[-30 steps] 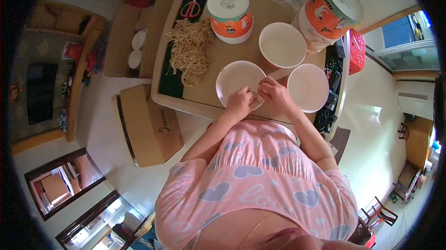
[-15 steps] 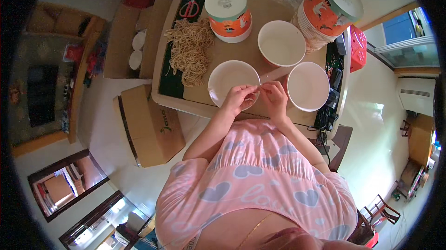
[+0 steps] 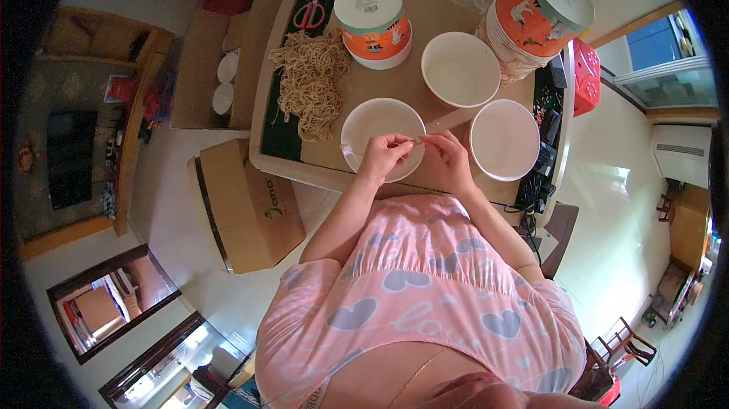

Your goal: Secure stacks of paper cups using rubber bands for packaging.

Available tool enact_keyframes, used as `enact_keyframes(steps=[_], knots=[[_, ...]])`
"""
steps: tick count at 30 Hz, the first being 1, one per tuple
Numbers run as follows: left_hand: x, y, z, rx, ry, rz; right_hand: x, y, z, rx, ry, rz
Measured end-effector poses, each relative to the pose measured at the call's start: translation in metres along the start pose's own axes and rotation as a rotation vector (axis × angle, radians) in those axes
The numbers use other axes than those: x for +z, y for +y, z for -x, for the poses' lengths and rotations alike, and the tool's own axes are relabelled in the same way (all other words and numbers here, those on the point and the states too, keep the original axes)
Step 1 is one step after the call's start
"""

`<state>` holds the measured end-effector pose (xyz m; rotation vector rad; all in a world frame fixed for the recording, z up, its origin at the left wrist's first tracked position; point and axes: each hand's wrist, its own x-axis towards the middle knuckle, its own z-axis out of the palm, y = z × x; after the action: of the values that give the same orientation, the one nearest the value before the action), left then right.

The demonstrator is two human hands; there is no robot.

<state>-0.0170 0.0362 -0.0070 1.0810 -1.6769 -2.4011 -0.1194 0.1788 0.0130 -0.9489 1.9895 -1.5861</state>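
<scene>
My left hand and my right hand meet over the near side of a white paper bucket. Both are closed in a pinch, fingertips almost touching. Between them shows a short bit of thin string; most of it is hidden by the fingers. A small pale piece sits at the bucket's left rim, too small to make out. Left of the bucket lies a tangled heap of tan string. Two more open white buckets, one behind and one to the right, stand beside my right hand.
An upside-down orange bucket stands at the back. A taller stack of orange buckets is at back right. Red-handled scissors lie at back left. Black cables hang off the right edge. Cardboard boxes stand left of the table.
My hands have shifted slightly up and left, with the fingertips drawn a little apart so the string shows more. The buckets and string heap stay in place.
</scene>
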Motion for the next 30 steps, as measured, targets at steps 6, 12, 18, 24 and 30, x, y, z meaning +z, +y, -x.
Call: enact_keyframes(steps=[6,12,18,24,30], knots=[[0.003,0.004,0.005,0.128,0.033,-0.192,-0.002,-0.001,-0.01,0.12,-0.103,-0.03],[0.006,0.018,0.012,0.048,0.063,-0.012,-0.001,-0.007,-0.013,0.147,-0.088,-0.007],[0.008,0.015,0.011,0.222,0.104,-0.267,0.003,-0.005,-0.014,0.112,-0.081,0.038],[-0.004,0.021,0.018,0.26,0.181,-0.301,0.002,-0.017,-0.016,0.046,-0.197,0.175],[-0.013,0.017,0.02,0.266,0.189,-0.355,0.01,-0.006,-0.019,-0.106,-0.184,0.196]])
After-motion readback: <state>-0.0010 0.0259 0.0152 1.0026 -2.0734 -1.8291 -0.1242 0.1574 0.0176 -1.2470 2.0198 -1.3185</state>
